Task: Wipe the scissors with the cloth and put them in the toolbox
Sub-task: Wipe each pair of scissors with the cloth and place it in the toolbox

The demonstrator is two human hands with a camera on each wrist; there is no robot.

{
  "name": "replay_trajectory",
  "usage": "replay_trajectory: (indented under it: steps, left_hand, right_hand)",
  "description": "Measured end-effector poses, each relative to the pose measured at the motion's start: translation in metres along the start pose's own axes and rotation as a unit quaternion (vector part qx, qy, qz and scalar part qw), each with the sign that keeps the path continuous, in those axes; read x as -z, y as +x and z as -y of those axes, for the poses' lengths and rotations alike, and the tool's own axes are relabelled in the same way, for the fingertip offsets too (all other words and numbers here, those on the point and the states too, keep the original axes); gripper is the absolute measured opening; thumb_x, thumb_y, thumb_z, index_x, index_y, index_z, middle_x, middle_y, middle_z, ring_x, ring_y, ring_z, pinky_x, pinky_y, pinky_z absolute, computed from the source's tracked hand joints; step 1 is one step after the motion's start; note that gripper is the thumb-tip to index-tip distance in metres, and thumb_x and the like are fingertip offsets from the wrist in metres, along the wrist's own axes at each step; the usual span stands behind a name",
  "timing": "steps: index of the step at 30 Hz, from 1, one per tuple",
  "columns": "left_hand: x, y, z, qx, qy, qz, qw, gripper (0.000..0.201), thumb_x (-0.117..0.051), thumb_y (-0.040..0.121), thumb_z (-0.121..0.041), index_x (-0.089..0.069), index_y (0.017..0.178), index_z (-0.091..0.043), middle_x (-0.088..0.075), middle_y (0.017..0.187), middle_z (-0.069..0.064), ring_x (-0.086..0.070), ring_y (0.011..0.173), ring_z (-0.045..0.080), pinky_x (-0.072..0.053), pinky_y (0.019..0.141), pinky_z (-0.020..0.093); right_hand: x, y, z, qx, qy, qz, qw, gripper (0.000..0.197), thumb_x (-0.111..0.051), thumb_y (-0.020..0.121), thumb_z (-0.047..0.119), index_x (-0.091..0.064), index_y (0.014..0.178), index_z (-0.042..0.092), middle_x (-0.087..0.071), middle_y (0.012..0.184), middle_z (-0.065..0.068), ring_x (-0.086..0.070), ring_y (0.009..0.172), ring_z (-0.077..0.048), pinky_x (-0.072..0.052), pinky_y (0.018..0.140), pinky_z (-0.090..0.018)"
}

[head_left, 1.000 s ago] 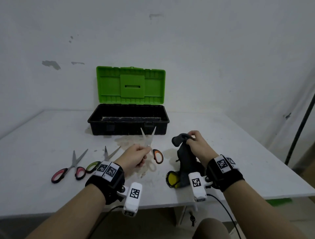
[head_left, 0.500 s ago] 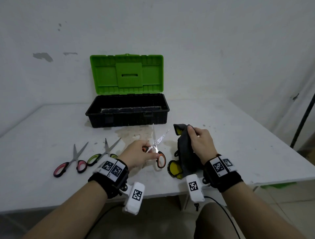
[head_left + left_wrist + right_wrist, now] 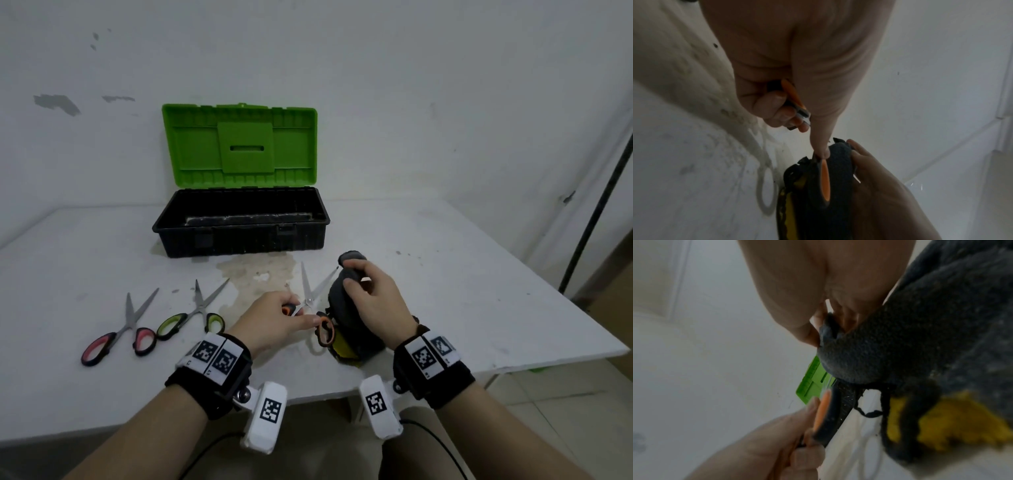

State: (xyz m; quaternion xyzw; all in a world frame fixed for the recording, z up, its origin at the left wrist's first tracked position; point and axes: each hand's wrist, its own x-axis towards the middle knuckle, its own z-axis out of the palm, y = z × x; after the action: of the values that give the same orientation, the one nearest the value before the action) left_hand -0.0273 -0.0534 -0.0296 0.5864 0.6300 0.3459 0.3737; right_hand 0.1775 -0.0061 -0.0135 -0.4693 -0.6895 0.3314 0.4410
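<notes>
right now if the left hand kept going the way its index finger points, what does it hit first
Most likely the grey cloth bunched in the right hand. The left hand, gripping the orange scissors, points its index finger that way, though depth is unclear.

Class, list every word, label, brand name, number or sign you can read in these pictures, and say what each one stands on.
No readable words, brand names or numbers anywhere.
Wrist bands: square black-and-white code patterns with tiny marks beside them, too small to read.
Wrist cameras: one code pattern each, no text.
Toolbox and its green lid: no lettering visible.
Orange-handled scissors, cloth: no print visible.
</notes>
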Motion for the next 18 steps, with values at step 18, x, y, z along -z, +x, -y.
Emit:
replay_trajectory:
  steps: [18]
  left_hand:
    - [-0.007,-0.005,-0.019,-0.016,0.04,0.003,0.999,0.038,-0.081,0.077,-0.049,-0.058,0.074,-0.019,-0.048,0.071,-0.003,-0.045,0.064,0.013,-0.037,0.063,0.03]
  right_hand:
    - [0.003,-0.001,0.012,0.113,-0.193,0.019,0.974,0.019,-0.071,0.082,0.021,-0.068,0.1,0.023,-0.063,0.096,0.002,-0.06,0.081,-0.014,-0.051,0.079,-0.031]
